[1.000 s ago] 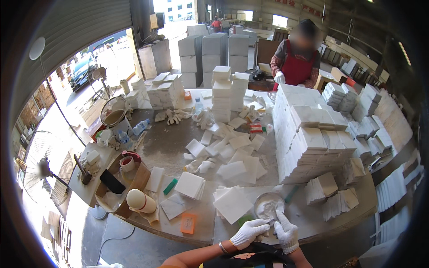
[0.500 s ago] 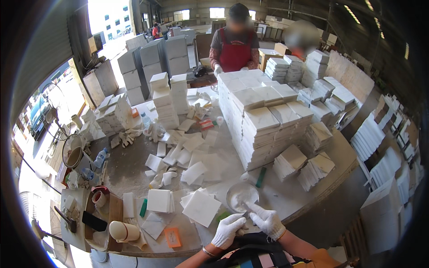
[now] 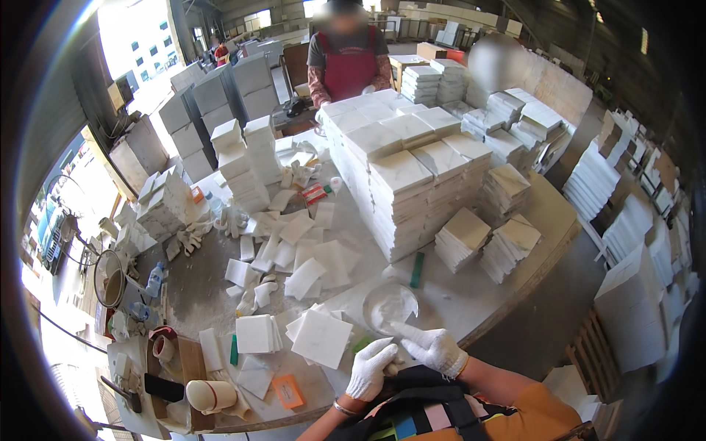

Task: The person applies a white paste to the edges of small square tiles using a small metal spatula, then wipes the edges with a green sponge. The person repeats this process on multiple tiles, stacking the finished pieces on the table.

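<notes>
Low in the view, my left hand (image 3: pixel 371 370), in a white knit glove, is closed, fingers curled in front of my body. A small pale edge shows at its fingertips, but I cannot make out what it holds. My right hand (image 3: pixel 440 353), gloved alike, points its stretched index finger into the near side of a round metal bowl (image 3: pixel 418 300) of white powder or paste. Nothing shows in that hand. Left of the bowl lies a loose pile of square white marble-look tiles (image 3: pixel 321 338), with a green piece (image 3: pixel 362 344) partly beneath it.
A tall block of stacked tiles (image 3: pixel 401 198) stands beyond the bowl, with a green bar (image 3: pixel 417 270) before it. White offcuts (image 3: pixel 294 253) litter the middle. An orange box (image 3: pixel 287 392) and wooden tray (image 3: pixel 193 367) are near left. A person in a red apron (image 3: pixel 351 73) stands opposite.
My view has shifted, so the table's things sit further left and mostly higher in the picture. My right index finger still reaches to the bowl; my left hand stays curled beside it.
</notes>
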A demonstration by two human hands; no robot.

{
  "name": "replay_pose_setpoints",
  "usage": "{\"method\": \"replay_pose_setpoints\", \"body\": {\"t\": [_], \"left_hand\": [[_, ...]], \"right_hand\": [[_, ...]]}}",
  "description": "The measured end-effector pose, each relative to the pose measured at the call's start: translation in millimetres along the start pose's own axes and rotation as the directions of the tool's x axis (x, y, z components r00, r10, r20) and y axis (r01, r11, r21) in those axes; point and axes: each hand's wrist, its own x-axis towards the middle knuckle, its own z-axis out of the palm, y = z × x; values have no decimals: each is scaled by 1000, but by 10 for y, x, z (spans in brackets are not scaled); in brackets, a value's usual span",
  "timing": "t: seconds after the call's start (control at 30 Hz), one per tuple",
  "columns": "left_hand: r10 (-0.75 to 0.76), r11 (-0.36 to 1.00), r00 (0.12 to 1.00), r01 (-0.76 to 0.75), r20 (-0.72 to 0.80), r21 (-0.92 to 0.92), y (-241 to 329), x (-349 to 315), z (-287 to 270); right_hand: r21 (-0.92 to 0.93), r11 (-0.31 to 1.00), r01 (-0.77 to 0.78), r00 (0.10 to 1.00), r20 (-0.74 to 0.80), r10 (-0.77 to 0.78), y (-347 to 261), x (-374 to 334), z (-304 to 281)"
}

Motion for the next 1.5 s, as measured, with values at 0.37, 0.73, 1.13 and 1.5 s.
{"method": "replay_pose_setpoints", "body": {"t": [0.37, 0.73, 1.13, 1.5], "left_hand": [[6, 1000, 1000, -6, 0, 6, -67, 12, -34], [-4, 1000, 999, 5, -43, 29, 51, -41, 37], [49, 998, 995, -52, -90, -30, 76, -71, 40], [15, 1000, 998, -16, -67, -13, 37, -41, 48]], "right_hand": [[-5, 995, 102, 995, 20, -102, -166, 9, -27], [54, 998, 43, 999, 12, -44, -17, 10, 3], [268, 845, -464, 874, -18, 485, 251, 21, -390], [687, 480, -545, 802, 262, 537, 207, -34, -520]]}}
